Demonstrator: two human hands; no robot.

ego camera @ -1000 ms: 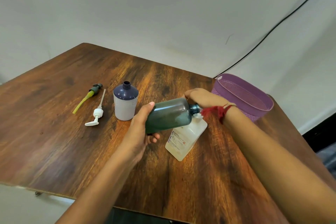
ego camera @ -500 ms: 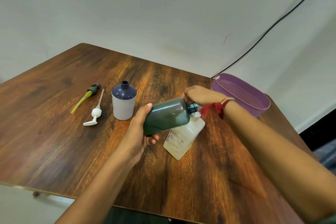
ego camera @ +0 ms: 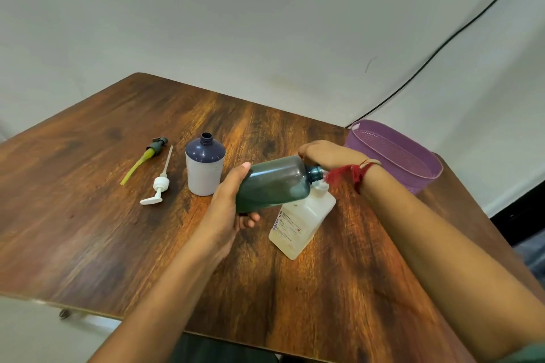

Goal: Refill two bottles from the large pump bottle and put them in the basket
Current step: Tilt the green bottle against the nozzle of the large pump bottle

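The left hand (ego camera: 227,209) wraps its fingers round the green bottle (ego camera: 274,183), tipped at the pump bottle (ego camera: 300,221). The right hand (ego camera: 327,153) hides its fingers. Soap could miss the small mouth and spill.

Wooden table (ego camera: 88,230) (dark-grained); black cable (ego camera: 424,65) crosses the white wall (ego camera: 236,23).

Grips a green bottle (ego camera: 274,183) in the left hand (ego camera: 227,209), tipped on its side, open mouth right by the top of the big white bottle (ego camera: 300,221). Has the right hand (ego camera: 327,153) over that top, fingers hidden. Wears a red thread (ego camera: 351,175) on that wrist. Left on the brown table (ego camera: 88,215): an open bottle with a blue top (ego camera: 204,168) standing up, a white pump (ego camera: 159,186) and a green pump (ego camera: 147,153) lying flat. Far right: a purple basket (ego camera: 413,156).
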